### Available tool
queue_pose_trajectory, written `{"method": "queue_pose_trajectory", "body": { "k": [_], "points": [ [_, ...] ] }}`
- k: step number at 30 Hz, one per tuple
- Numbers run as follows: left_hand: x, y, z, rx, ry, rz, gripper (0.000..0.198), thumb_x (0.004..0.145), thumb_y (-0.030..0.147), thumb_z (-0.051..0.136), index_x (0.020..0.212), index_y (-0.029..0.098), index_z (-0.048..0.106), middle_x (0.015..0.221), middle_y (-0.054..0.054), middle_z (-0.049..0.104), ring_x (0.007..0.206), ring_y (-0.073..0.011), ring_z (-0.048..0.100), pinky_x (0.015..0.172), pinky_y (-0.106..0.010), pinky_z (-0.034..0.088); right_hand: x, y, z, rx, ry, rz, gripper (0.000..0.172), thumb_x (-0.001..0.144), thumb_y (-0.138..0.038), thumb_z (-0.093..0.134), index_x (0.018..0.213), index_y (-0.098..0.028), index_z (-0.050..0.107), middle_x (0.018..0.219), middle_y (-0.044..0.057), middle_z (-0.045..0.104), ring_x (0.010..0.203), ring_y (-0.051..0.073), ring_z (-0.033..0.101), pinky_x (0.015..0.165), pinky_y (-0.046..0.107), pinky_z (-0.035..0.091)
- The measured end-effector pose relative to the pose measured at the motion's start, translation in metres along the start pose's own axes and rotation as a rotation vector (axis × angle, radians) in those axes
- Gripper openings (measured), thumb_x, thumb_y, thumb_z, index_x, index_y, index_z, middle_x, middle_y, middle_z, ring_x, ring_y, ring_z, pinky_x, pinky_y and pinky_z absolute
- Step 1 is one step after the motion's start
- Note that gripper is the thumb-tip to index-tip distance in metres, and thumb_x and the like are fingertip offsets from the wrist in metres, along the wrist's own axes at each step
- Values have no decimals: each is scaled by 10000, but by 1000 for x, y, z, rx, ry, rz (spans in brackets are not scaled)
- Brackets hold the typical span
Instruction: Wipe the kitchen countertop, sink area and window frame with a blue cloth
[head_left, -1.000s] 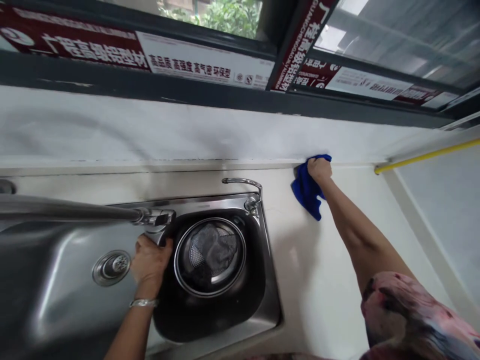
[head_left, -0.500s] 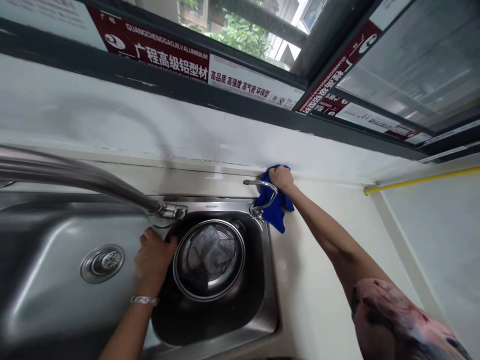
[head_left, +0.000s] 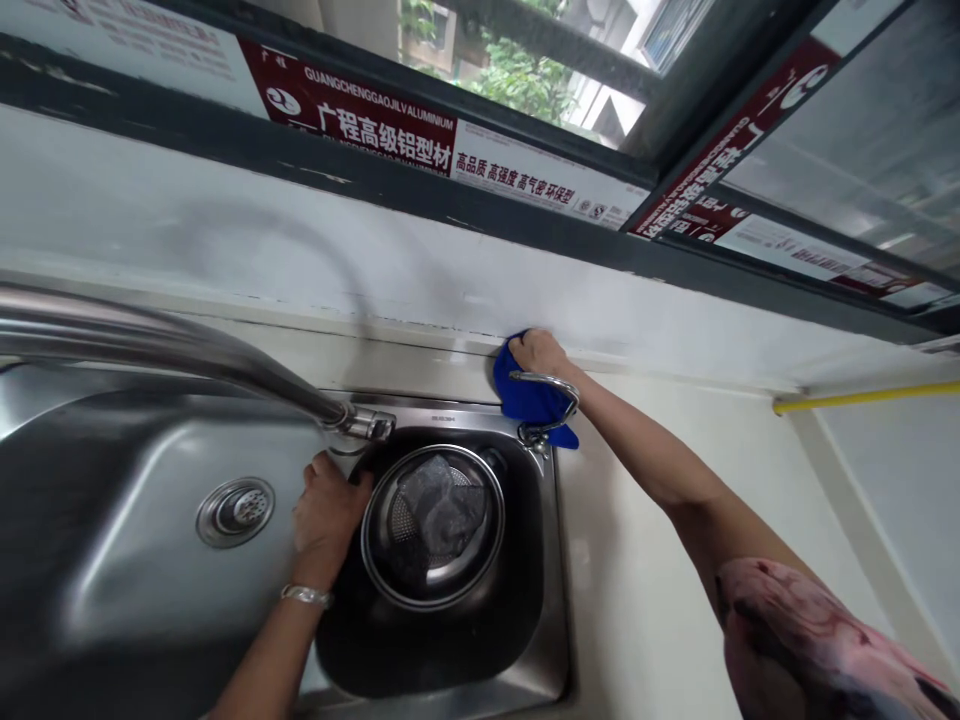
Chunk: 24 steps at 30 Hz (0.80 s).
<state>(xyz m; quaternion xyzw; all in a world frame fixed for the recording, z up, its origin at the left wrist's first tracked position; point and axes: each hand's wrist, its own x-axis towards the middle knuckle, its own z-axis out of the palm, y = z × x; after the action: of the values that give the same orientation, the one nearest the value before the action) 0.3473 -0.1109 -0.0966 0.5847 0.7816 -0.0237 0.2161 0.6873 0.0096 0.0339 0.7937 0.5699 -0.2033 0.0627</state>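
Note:
A blue cloth (head_left: 534,400) is pressed under my right hand (head_left: 538,352), whose fingers are closed on it where the countertop meets the wall. Part of the cloth lies behind a small curved chrome tap (head_left: 559,382) at the sink's back right corner. My left hand (head_left: 327,510) rests on the ridge between the two basins, thumb apart from the fingers; its fingertips are partly hidden. Right of that hand, a round metal pan (head_left: 431,604) sits in the dark right basin (head_left: 480,650). Inside the pan lie a perforated metal piece (head_left: 403,520) and a grey crumpled cloth (head_left: 448,515).
A large steel faucet (head_left: 247,365) arches in from the left, its spout near my left hand. The left basin (head_left: 165,560) has a round drain (head_left: 236,512). Above stands a dark window frame (head_left: 405,185) with labels; a yellow pipe (head_left: 862,397) runs along the right wall.
My right hand has slid the blue cloth leftward along the wall, behind the small tap. My left hand stays on the ridge. The view has shifted slightly left.

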Motion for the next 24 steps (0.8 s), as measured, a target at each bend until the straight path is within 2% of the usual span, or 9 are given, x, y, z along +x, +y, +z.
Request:
{"method": "queue_pose_trajectory", "body": {
  "k": [4, 10, 14, 19, 24],
  "points": [
    [-2, 2, -5, 17, -29, -11, 556, 967, 509, 524, 1350, 113, 457, 1320, -266, 634, 1039, -414, 734, 861, -494, 550, 5, -23, 7, 8, 43, -28, 485, 1074, -379, 424, 1199, -93, 796, 1222, 225, 776, 1163, 291, 726, 936, 299, 519],
    [-4, 3, -8, 32, -54, -43, 524, 968, 508, 518, 1327, 131, 456, 1315, -244, 642, 1020, -409, 735, 852, -488, 540, 7, -49, 7, -8, -9, -171, 501, 1062, -329, 397, 1130, -68, 820, 1180, 228, 784, 1096, 329, 750, 861, 325, 529],
    [-3, 1, -6, 32, -56, -43, 517, 967, 515, 524, 1319, 141, 461, 1309, -236, 650, 1042, -396, 734, 866, -470, 534, 7, -60, 9, 5, 6, -232, 517, 1080, -344, 376, 1127, -90, 824, 1166, 221, 790, 1112, 332, 746, 893, 330, 528],
    [-2, -1, -8, 35, -50, -35, 493, 975, 496, 519, 1315, 141, 471, 1267, -233, 672, 1058, -382, 737, 880, -461, 534, 6, -59, 7, -32, 16, -239, 538, 1113, -401, 366, 1211, -80, 786, 1274, 252, 747, 1204, 339, 715, 992, 353, 519],
    [-1, -2, -7, 33, -23, -27, 480, 970, 476, 531, 1313, 144, 481, 1223, -226, 689, 1030, -380, 744, 873, -469, 545, 1, -32, 0, -134, 12, -153, 535, 1112, -413, 377, 1224, -85, 784, 1244, 249, 757, 1216, 299, 718, 1001, 324, 517]
  ]
}}
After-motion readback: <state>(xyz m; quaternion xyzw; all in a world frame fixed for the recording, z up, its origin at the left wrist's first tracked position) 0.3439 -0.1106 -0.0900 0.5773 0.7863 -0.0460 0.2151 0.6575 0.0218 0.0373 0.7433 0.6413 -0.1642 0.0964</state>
